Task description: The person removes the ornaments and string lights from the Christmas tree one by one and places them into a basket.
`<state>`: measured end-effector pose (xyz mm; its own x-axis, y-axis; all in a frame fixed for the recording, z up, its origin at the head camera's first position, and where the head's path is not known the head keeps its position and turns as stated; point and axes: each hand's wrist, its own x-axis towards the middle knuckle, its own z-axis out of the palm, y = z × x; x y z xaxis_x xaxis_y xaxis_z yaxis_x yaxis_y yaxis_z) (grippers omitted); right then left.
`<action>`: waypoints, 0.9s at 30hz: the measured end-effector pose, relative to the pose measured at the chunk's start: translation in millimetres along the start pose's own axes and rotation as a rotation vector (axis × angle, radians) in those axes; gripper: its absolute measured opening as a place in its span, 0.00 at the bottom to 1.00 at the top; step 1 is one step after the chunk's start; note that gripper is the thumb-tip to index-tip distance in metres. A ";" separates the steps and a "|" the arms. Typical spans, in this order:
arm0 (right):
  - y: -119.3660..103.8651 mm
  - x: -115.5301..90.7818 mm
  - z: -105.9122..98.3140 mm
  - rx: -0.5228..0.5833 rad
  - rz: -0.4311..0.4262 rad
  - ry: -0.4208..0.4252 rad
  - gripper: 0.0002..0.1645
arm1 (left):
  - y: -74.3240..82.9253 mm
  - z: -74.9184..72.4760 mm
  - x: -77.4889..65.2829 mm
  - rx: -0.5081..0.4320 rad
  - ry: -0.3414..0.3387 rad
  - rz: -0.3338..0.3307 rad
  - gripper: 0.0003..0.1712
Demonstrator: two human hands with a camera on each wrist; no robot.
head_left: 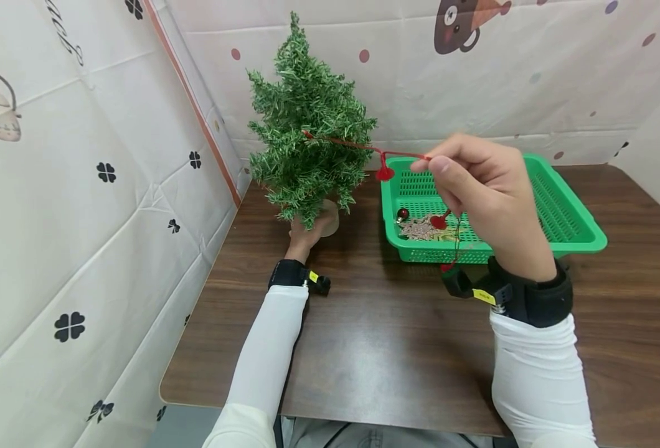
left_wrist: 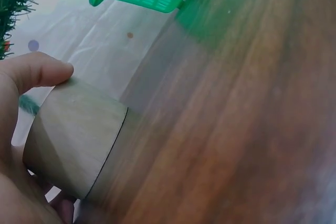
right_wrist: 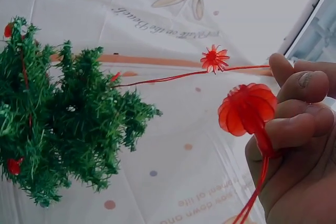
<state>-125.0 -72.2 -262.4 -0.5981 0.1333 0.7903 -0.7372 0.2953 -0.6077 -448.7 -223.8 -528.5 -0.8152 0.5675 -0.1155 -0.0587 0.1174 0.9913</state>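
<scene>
A small green artificial Christmas tree point(head_left: 310, 118) stands at the back left of the table. My left hand point(head_left: 306, 238) grips its pale round base point(left_wrist: 79, 135), the thumb on one side and fingers curled under the other. My right hand point(head_left: 487, 199), raised in front of the basket, pinches a red string point(head_left: 352, 144) between thumb and forefinger. The string runs taut to the tree, with a red flower-shaped piece point(head_left: 385, 173) hanging midway. Another red piece point(right_wrist: 248, 109) lies against the right fingers, and the string's tail dangles below. More red pieces show among the branches in the right wrist view.
A green plastic basket point(head_left: 579, 233) stands behind the right hand. It holds a dark red bauble point(head_left: 403, 214) and glittery snowflake ornaments point(head_left: 418, 228). Patterned white cloth point(head_left: 139, 249) hangs to the left and behind the brown wooden table point(head_left: 386, 348).
</scene>
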 end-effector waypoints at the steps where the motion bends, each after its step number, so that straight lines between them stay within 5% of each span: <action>1: -0.5 -0.4 -0.1 0.015 -0.008 -0.002 0.11 | 11.8 4.0 -13.9 0.160 0.087 -0.027 0.61; 3: -1.6 -0.9 -0.7 0.032 -0.023 -0.007 0.12 | 25.4 6.7 -24.0 0.255 0.104 0.079 0.64; 6: -2.4 -0.9 -2.7 0.045 -0.033 -0.003 0.12 | 43.3 11.4 -33.5 0.299 0.106 0.246 0.54; 8: -2.7 -0.7 -5.1 0.048 -0.027 0.010 0.12 | 52.3 12.9 -36.4 0.320 0.115 0.249 0.48; 11: -3.2 -0.3 -10.7 0.053 -0.025 0.036 0.12 | 49.6 11.0 -30.8 0.377 0.133 0.212 0.45; 14: -4.2 0.2 -17.8 0.044 -0.039 0.057 0.12 | 4.5 0.0 12.7 0.436 0.173 0.251 0.43; 18: -7.6 0.5 -25.6 0.043 -0.051 0.101 0.12 | -3.8 -0.5 27.9 0.318 0.200 0.443 0.32; 20: -9.5 -0.1 -27.8 0.067 -0.044 0.128 0.11 | 34.7 9.0 -5.1 0.275 0.192 0.471 0.29; 23: -10.7 -0.8 -30.0 0.110 -0.034 0.126 0.11 | 64.1 21.1 -38.8 0.256 0.214 0.461 0.30; 27: -11.6 -6.1 -37.0 0.101 -0.002 -0.093 0.10 | 67.5 23.4 -47.8 0.327 0.226 0.289 0.30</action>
<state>-101.2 -41.3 -257.3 -0.6194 0.0428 0.7839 -0.7638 0.1979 -0.6144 -400.3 -224.0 -457.6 -0.8782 0.4280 0.2136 0.3426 0.2512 0.9053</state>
